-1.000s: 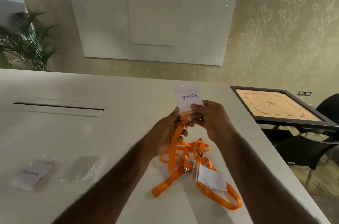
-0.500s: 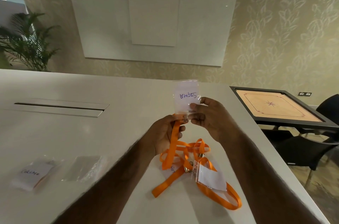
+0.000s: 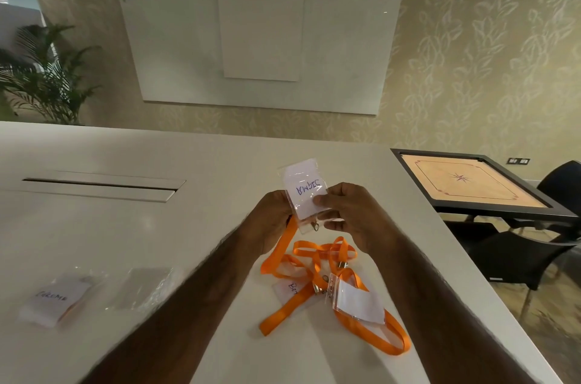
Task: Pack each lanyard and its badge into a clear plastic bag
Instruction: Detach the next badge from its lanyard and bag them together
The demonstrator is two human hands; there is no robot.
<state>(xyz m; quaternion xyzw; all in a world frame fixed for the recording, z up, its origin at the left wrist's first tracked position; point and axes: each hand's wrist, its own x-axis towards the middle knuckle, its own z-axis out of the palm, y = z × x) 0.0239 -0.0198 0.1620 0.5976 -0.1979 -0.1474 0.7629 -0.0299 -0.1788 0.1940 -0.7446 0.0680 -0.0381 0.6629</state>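
Observation:
I hold a white name badge [image 3: 303, 190] in a clear sleeve above the table, its handwriting upside down to me. My right hand [image 3: 349, 210] pinches the badge's lower right side. My left hand [image 3: 273, 217] grips its left edge and the orange lanyard [image 3: 283, 242] hanging from its metal clip. Under my hands lies a tangle of orange lanyards [image 3: 327, 261] with two more badges, one partly covered [image 3: 290, 287] and one face down [image 3: 358, 302]. At the left lie a packed clear bag [image 3: 56, 298] with a lettered badge and clear plastic bags [image 3: 147, 286].
The white table [image 3: 157, 242] has a long cable slot [image 3: 100, 185] at the back left. Its right edge runs diagonally past my right arm. Beyond it stand a carrom board [image 3: 471, 185] on a stand and dark chairs [image 3: 534, 251]. A plant [image 3: 47, 78] stands far left.
The badge has come lower and tilted, and both hands now hold it by its sides. The lanyard strap trails further down onto the pile.

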